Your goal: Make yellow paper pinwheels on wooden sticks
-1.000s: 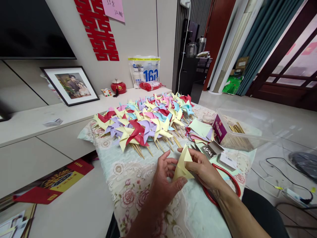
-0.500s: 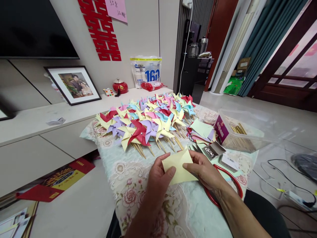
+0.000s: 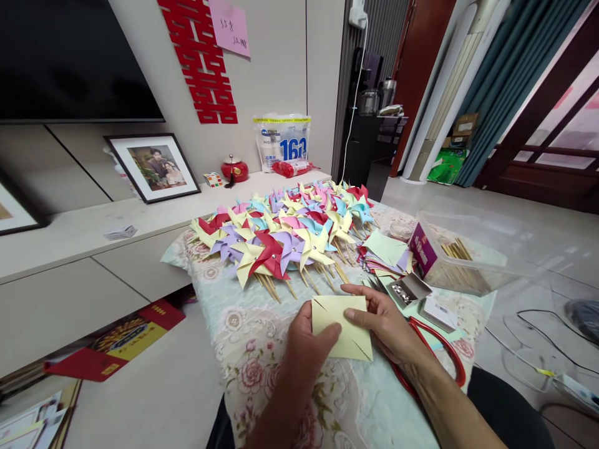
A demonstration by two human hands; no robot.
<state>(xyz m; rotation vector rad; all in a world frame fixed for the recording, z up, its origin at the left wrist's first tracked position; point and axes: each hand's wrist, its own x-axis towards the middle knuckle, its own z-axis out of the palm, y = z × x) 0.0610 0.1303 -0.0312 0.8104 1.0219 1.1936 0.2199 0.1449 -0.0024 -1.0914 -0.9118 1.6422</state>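
A pale yellow square of paper point(image 3: 345, 337) with slits cut in from its corners is held flat above the table. My left hand point(image 3: 312, 340) pinches its left side, thumb on top. My right hand point(image 3: 381, 318) grips the right side, its thumb also on the face and the fingers behind. Under my right forearm lie red-handled scissors point(image 3: 456, 355), their blades partly hidden. Beyond my hands, many paper pinwheels point(image 3: 292, 246) in yellow, red, purple, pink and blue lie on sticks.
Right of my hands stand an open box of metal fasteners point(image 3: 407, 290), a small white box point(image 3: 438, 313) and stacked coloured paper point(image 3: 386, 248). A clear plastic bin point(image 3: 472, 265) holds sticks. A flowered cloth point(image 3: 253, 374) covers the table; a framed photo point(image 3: 154, 167) stands on the cabinet.
The yellow paper, which had a raised corner at the top, now lies flat between my hands with its slits showing. My view has shifted slightly left and up.
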